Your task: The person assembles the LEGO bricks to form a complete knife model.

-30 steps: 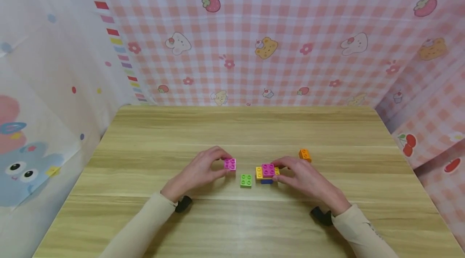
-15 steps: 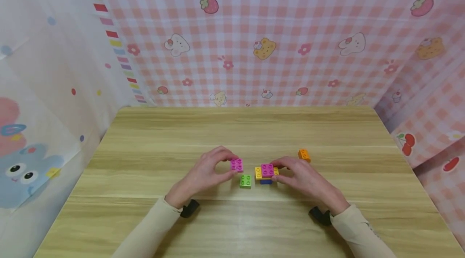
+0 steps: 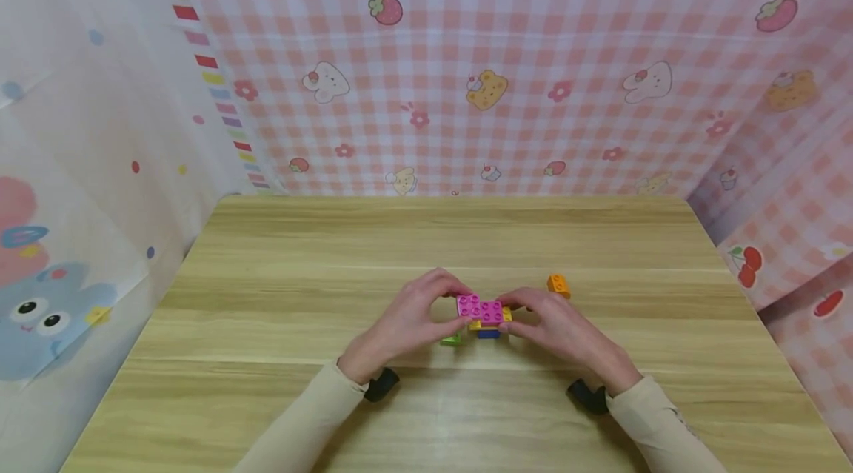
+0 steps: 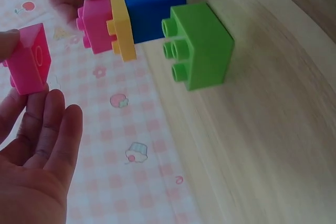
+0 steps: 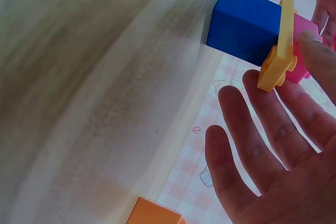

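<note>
My left hand [image 3: 409, 321] pinches a pink brick [image 4: 31, 59] between thumb and fingers. In the left wrist view it hangs apart from the stack; in the head view it overlaps the stack's left end. That stack has a blue brick [image 5: 247, 24] at the bottom, a thin, longer yellow piece [image 5: 278, 56] above it and another pink brick [image 3: 492, 312] on top. My right hand [image 3: 556, 321] grips the stack's upper part from the right, thumb on its near side. A green brick [image 4: 205, 45] stands left of the blue one, partly hidden by my left hand in the head view.
An orange brick [image 3: 558, 285] lies beyond my right hand on the wooden table [image 3: 333, 236]. A pink checked cloth [image 3: 426, 51] hangs behind the table's far edge. A black wrist device [image 3: 586, 397] sits under my right wrist, another [image 3: 382, 385] under the left.
My left hand has moved right with its pink brick, passing the green brick to reach the stack's left end. The right hand and the stack stay in place.
</note>
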Action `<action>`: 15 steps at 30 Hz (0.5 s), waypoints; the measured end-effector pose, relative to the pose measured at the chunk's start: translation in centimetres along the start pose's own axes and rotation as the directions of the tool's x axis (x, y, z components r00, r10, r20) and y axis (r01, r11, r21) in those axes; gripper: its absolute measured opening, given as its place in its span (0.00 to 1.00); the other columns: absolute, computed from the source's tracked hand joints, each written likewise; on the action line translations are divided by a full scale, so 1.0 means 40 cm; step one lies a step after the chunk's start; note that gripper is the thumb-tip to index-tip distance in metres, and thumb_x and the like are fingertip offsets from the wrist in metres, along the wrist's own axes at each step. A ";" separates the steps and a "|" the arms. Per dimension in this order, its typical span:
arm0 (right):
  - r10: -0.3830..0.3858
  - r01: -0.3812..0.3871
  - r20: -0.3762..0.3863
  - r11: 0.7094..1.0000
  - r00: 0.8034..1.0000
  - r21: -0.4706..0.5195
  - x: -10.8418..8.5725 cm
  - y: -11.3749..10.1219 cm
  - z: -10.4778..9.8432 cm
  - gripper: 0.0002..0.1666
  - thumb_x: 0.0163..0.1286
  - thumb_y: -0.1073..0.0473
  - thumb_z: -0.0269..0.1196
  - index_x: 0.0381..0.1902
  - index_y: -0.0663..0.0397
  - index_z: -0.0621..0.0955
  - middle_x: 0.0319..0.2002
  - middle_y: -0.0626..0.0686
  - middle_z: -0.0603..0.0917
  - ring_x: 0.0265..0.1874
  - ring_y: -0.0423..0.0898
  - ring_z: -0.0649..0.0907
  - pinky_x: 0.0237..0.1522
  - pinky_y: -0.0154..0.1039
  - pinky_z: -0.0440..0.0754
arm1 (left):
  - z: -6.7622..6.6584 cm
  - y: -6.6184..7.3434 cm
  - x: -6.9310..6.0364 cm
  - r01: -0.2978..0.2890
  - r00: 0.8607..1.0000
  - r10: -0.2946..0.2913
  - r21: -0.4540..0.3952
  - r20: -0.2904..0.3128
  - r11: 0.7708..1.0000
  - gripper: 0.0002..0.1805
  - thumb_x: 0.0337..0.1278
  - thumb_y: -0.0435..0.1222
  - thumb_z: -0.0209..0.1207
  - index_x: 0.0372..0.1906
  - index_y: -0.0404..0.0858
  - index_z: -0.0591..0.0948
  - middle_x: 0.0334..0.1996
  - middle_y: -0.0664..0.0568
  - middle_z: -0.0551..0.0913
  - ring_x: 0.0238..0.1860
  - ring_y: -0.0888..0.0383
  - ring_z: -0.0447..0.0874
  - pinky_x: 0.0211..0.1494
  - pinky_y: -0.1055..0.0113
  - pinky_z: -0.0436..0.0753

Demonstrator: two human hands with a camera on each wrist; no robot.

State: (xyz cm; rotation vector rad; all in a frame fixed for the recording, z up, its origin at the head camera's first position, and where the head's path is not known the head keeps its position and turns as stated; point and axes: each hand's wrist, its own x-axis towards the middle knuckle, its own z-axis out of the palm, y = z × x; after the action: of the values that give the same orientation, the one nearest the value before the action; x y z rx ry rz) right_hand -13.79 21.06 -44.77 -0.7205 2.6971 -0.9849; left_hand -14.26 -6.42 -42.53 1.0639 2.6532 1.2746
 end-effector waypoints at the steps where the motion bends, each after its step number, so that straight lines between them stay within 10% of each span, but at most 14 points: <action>1: -0.005 0.005 -0.001 1.000 1.000 0.002 0.000 0.001 0.000 0.23 0.74 0.48 0.67 0.61 0.49 0.83 0.57 0.48 0.86 0.56 0.50 0.84 0.58 0.55 0.83 | 0.004 0.003 0.003 0.000 1.000 0.000 -0.009 0.003 1.000 0.18 0.60 0.37 0.73 0.53 0.38 0.84 0.50 0.53 0.83 0.53 0.54 0.83 0.61 0.56 0.82; 15: -0.039 0.039 -0.010 0.999 0.999 0.002 0.000 0.003 -0.004 0.22 0.74 0.47 0.67 0.60 0.48 0.84 0.56 0.47 0.86 0.55 0.48 0.84 0.57 0.54 0.83 | 0.072 0.002 0.050 -0.001 0.999 0.003 -0.055 0.039 0.998 0.17 0.64 0.39 0.70 0.54 0.37 0.85 0.49 0.52 0.82 0.53 0.57 0.83 0.59 0.58 0.84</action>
State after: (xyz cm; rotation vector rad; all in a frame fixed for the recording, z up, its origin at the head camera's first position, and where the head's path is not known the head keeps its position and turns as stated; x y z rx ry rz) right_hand -13.88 21.22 -44.73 -0.7723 2.7000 -1.0023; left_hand -14.93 -3.24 -43.84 1.0729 2.5738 1.3055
